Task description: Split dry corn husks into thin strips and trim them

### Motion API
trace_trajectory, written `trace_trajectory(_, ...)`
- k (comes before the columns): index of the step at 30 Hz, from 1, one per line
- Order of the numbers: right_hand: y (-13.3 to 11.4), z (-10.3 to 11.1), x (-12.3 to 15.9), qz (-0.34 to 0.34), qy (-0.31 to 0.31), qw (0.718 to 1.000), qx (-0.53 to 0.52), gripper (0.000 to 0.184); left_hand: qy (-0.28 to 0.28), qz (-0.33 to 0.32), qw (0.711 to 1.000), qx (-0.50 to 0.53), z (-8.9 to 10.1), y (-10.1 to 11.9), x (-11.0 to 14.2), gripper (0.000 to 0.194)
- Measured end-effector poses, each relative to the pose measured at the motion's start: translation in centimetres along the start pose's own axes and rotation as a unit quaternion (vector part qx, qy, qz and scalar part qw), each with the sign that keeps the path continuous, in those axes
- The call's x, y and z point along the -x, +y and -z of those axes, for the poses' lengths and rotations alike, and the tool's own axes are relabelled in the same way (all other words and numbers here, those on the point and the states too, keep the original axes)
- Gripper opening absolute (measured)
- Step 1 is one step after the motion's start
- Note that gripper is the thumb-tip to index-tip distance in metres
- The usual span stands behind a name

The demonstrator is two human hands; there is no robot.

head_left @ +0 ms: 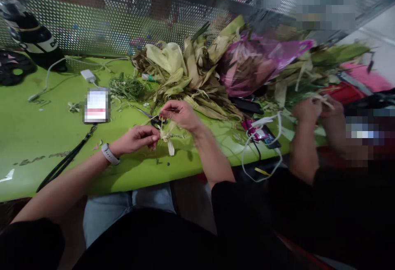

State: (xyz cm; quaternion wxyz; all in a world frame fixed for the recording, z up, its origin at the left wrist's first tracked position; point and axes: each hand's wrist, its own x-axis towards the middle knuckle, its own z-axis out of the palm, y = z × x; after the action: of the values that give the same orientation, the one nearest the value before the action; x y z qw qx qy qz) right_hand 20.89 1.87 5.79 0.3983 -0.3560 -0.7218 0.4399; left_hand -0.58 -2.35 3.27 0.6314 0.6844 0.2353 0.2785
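Observation:
A small knotted corn-husk piece point(166, 136) with loose ends and a twisted tail hangs just above the green table. My left hand point(142, 138), with a pale watch on its wrist, pinches the left side of this piece. Above it, my right hand point(181, 114) is closed, thumb and finger together, on a thin pale husk strip point(162, 123) that runs down to the knot. Behind my fingers lie scissors point(154, 121) with dark handles, partly hidden by the hands.
Dried corn husks point(191, 72) pile along the mesh screen point(117, 23), beside a pink plastic bag point(247, 64). A phone point(96, 105), green strands point(126, 87), a black bottle point(33, 35) and a white cable point(243, 163) lie around. At right, a co-worker's hands point(314, 107) hold a husk strip.

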Motion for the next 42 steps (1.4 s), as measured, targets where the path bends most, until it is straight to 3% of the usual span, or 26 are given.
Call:
trace_trajectory(5,2.2,-0.9,-1.1,-0.084,-0.007,0.986,-0.141,0.039,0.088,-0.048,0.995,-0.005,0.5,0.4,0.2,0.029)
trace_trajectory(10,5.0,-2.9,-1.9,-0.184,-0.021,0.95,-0.253,0.048,0.19,-0.086,0.974,-0.084,2.1,0.0,0.1,0.028)
trace_trajectory(14,5.7,-4.7,-1.9,-0.227,-0.041,0.933,-0.274,0.051,0.334,-0.063,0.912,-0.23,3.6,-0.8,-0.3,0.02)
trace_trajectory(17,4.9,-5.5,-1.4,-0.172,-0.027,0.961,-0.214,0.05,0.384,-0.039,0.87,-0.307,3.9,-1.3,-0.5,0.015)
trace_trajectory(20,3.6,-5.7,-0.8,-0.041,0.063,0.996,-0.052,0.045,0.384,-0.025,0.873,-0.298,3.4,-1.6,-0.6,0.015)
trace_trajectory(23,2.8,-6.0,-0.4,0.053,0.154,0.985,0.055,0.043,0.359,-0.011,0.899,-0.25,2.5,-1.9,-0.6,0.018)
trace_trajectory(25,2.6,-6.3,-0.3,0.051,0.164,0.985,0.034,0.042,0.346,0.0,0.914,-0.211,2.1,-2.1,-0.7,0.02)
trace_trajectory(30,2.5,-7.1,-0.1,-0.013,0.099,0.993,-0.059,0.04,0.339,0.009,0.935,-0.105,1.8,-2.8,-0.9,0.024)
trace_trajectory(32,2.7,-7.1,-0.2,-0.017,0.11,0.99,-0.082,0.043,0.334,0.016,0.939,-0.082,1.7,-2.9,-1.0,0.023)
trace_trajectory(36,3.6,-6.4,-0.7,-0.039,0.138,0.986,-0.091,0.044,0.299,0.004,0.948,-0.106,1.4,-2.7,-0.8,0.024)
trace_trajectory(39,4.1,-5.7,-1.0,-0.052,0.125,0.988,-0.077,0.045,0.255,-0.031,0.956,-0.139,1.5,-2.0,-0.5,0.026)
trace_trajectory(42,4.0,-5.3,-1.1,-0.056,0.109,0.988,-0.09,0.045,0.246,-0.04,0.96,-0.13,1.7,-1.3,-0.3,0.031)
